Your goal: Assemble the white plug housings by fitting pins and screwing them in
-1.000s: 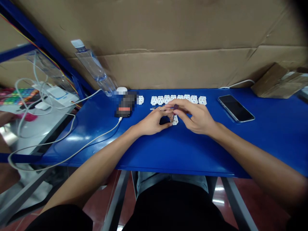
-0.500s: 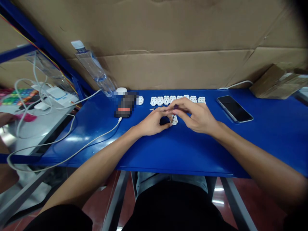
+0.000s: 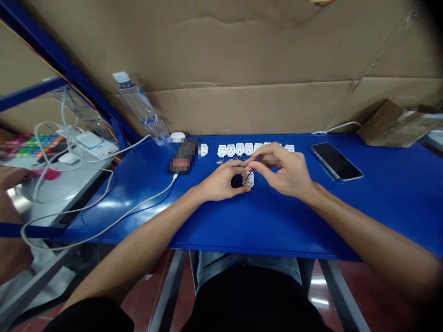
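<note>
Small screwdriver point(image 3: 249, 175) slants down-left from right hand point(image 3: 282, 169) onto white socket point(image 3: 249, 180)

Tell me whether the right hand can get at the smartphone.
Likely yes: the right hand sits just left of the smartphone, and nothing stands between them on the blue tabletop.

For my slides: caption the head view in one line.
Left hand and right hand meet over a white socket on a blue bench, more sockets behind.
</note>
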Demonstrator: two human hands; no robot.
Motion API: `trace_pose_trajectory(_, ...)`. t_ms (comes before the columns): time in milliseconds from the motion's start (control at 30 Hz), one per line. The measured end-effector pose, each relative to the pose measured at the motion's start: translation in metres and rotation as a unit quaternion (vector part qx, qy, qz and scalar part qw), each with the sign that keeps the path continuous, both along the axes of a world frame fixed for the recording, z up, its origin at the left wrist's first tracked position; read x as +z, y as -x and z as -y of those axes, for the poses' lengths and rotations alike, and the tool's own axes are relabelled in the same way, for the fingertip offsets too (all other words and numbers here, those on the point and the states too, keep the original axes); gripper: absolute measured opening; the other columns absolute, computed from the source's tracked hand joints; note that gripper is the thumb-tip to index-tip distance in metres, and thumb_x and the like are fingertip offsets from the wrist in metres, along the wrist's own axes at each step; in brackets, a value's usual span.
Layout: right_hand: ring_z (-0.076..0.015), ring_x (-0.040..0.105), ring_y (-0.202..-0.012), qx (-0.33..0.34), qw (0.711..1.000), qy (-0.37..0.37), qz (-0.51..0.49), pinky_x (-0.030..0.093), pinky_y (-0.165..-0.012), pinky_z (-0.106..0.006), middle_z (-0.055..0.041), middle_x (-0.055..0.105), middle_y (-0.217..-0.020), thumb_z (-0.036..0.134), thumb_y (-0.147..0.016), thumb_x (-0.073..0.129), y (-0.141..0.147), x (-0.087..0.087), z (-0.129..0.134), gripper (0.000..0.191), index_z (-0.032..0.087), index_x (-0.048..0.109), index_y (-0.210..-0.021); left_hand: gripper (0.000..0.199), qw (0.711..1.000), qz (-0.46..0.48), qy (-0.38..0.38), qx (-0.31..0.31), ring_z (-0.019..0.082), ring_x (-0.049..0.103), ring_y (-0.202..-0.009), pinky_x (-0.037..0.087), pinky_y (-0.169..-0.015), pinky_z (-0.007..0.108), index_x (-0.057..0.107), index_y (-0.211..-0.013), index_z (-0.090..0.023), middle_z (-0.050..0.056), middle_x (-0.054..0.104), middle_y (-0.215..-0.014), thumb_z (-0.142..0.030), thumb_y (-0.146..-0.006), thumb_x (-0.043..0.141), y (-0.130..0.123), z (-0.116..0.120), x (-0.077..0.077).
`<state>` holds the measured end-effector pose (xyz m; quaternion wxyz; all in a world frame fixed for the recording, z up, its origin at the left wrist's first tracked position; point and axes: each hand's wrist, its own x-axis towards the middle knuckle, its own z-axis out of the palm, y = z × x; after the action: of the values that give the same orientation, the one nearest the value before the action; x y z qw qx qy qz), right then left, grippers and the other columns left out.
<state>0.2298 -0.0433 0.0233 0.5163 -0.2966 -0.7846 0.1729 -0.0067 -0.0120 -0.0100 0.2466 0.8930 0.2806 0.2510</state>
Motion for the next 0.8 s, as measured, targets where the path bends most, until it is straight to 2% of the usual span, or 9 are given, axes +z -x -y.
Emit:
trace_pose_trajectory(133,-0.023,0.091,-0.091,-0.035,0.993,-0.007,-0.113,0.079,-0.084,-0.038,-0.0017,0.09,-0.105,0.038,-0.108,0.08,-0.005,0.001,-0.005,0.016,0.03,0.071,-0.118,0.012,0.999,0.014,-0.042,0.022,0.031,0.073,-0.14,0.056,-0.123,0.051,0.077,-0.102,-0.022,0.011,0.075,-0.149,-0.03,-0.099,0.086,0.015,-0.008,0.013)
trace_pose_trajectory(267,-0.0246,0.091,-0.091,-0.069,0.987,-0.012,-0.148,0.081,-0.083,-0.041,-0.002,0.089,-0.098,0.041,-0.107,0.083,-0.012,0.001,-0.017,0.018,0.03,0.073,-0.116,0.01,0.98,-0.025,-0.108,0.167,0.033,0.07,-0.146,0.051,-0.128,0.055,0.076,-0.102,-0.022,0.013,0.075,-0.153,-0.03,-0.103,0.083,0.053,-0.033,0.027)
trace_pose_trajectory(333,-0.0251,0.091,-0.09,-0.076,0.986,-0.005,-0.147,0.082,-0.082,-0.042,-0.0023,0.089,-0.097,0.044,-0.106,0.083,-0.014,0.0,-0.021,0.02,0.03,0.073,-0.116,0.01,0.969,-0.048,-0.121,0.208,0.033,0.07,-0.148,0.051,-0.129,0.056,0.076,-0.103,-0.022,0.014,0.073,-0.158,-0.03,-0.104,0.081,0.071,-0.046,0.027)
trace_pose_trajectory(500,-0.0247,0.091,-0.088,-0.068,0.986,0.007,-0.15,0.082,-0.084,-0.042,-0.0012,0.088,-0.094,0.045,-0.105,0.085,-0.014,-0.005,-0.022,0.021,0.03,0.074,-0.115,0.009,0.964,-0.1,-0.127,0.212,0.036,0.067,-0.153,0.052,-0.127,0.058,0.075,-0.108,-0.021,0.017,0.072,-0.16,-0.029,-0.107,0.077,0.09,-0.068,0.014)
trace_pose_trajectory(600,-0.024,0.091,-0.089,-0.055,0.986,0.015,-0.154,0.082,-0.083,-0.04,-0.0004,0.088,-0.094,0.043,-0.104,0.086,-0.012,-0.007,-0.021,0.021,0.029,0.074,-0.115,0.008,0.965,-0.111,-0.124,0.201,0.035,0.067,-0.153,0.053,-0.128,0.058,0.075,-0.11,-0.02,0.018,0.074,-0.156,-0.027,-0.107,0.075,0.09,-0.072,0.007)
trace_pose_trajectory(800,-0.025,0.091,-0.088,-0.044,0.988,0.028,-0.143,0.082,-0.081,-0.04,-0.0012,0.087,-0.094,0.048,-0.104,0.085,-0.012,-0.013,-0.023,0.025,0.029,0.073,-0.117,0.008,0.964,-0.129,-0.116,0.201,0.034,0.068,-0.151,0.049,-0.132,0.061,0.076,-0.113,-0.021,0.016,0.071,-0.161,-0.027,-0.109,0.073,0.087,-0.076,0.001)
